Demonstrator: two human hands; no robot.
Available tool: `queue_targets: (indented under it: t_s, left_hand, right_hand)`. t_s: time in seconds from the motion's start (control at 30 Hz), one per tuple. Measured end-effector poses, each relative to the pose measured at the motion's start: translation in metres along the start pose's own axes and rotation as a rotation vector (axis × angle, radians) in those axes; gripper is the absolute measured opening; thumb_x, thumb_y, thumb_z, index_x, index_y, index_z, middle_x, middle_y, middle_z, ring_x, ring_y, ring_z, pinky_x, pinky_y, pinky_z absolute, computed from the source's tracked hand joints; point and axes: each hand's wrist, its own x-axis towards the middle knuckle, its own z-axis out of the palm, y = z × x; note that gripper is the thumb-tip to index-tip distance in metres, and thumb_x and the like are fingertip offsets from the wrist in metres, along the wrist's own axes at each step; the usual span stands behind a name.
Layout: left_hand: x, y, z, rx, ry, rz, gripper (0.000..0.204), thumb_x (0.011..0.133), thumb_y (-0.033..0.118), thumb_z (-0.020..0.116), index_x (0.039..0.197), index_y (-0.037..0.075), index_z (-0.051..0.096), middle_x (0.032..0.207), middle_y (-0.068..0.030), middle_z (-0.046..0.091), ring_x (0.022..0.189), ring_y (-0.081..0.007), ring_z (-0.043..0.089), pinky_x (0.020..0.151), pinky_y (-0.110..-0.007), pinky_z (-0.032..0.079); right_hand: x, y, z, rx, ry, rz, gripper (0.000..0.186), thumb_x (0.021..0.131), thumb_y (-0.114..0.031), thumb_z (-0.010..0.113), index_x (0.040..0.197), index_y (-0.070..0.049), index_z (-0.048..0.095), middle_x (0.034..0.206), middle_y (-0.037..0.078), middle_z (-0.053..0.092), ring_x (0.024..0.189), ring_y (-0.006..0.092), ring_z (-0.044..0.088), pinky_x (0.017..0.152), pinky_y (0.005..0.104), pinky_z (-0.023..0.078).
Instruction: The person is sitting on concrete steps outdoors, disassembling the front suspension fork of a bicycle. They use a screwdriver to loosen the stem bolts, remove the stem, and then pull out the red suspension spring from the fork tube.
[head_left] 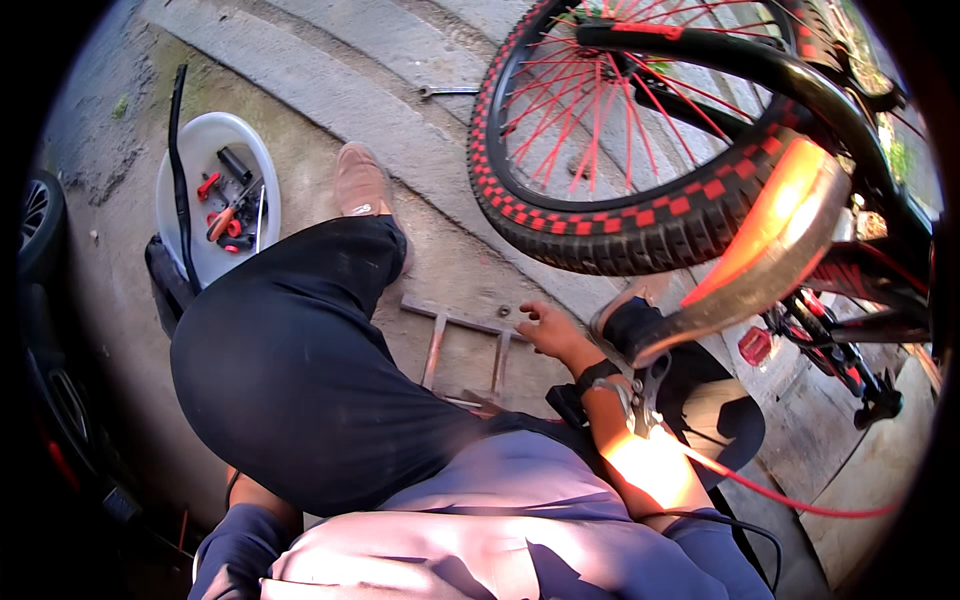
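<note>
My right hand reaches down over the ground between my legs, fingers apart and holding nothing I can see. Just beyond its fingertips lies a small round dark part. Beside the hand, a rusty metal frame with crossbars rests on the ground. To the right stands a bicycle whose wheel has a red-and-black checked tyre and red spokes. A long, glossy red-orange piece with a dark underside juts towards me. My left hand is out of sight; only its forearm shows, beside my left thigh.
A white basin at the left holds tools and small parts, with a long black bar across it. A wrench lies beyond my shoe. A red cable curves beside my right forearm. Dark wheeled machinery stands far left.
</note>
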Motion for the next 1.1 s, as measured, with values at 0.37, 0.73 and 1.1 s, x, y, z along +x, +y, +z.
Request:
queue_targets:
  t_s: [0.37,0.73,1.1]
  left_hand:
    - [-0.084,-0.029,-0.030,0.161,0.051,-0.085,0.049,0.100,0.041,0.048,0.124,0.000,0.059,0.111,-0.0153,0.067,0.103,-0.0289,0.064,0.093,-0.039,0.050]
    - [-0.136,-0.054,-0.029,0.222,0.077,-0.155,0.049,0.099,0.041,0.051,0.124,0.000,0.059,0.111,-0.0159,0.067,0.104,-0.0293,0.064,0.093,-0.039,0.050]
    - [-0.120,-0.026,-0.033,0.217,0.134,-0.106,0.049,0.097,0.041,0.053,0.124,0.001,0.059,0.112,-0.0165,0.067,0.105,-0.0297,0.064,0.093,-0.039,0.050]
  right_hand:
    - [0.025,-0.011,0.003,-0.281,-0.139,-0.158,0.068,0.084,-0.038,0.070,0.142,-0.008,0.049,0.133,0.031,0.052,0.113,0.0415,0.059,0.094,0.0463,0.051]
    - [0.046,-0.007,0.011,-0.534,-0.268,-0.082,0.066,0.082,-0.032,0.067,0.143,-0.016,0.048,0.131,0.031,0.051,0.121,0.0460,0.052,0.102,0.0463,0.045]
    - [0.058,-0.013,0.014,-0.673,-0.349,-0.052,0.065,0.086,-0.039,0.064,0.144,-0.016,0.046,0.136,0.030,0.048,0.120,0.0457,0.054,0.103,0.0474,0.045]
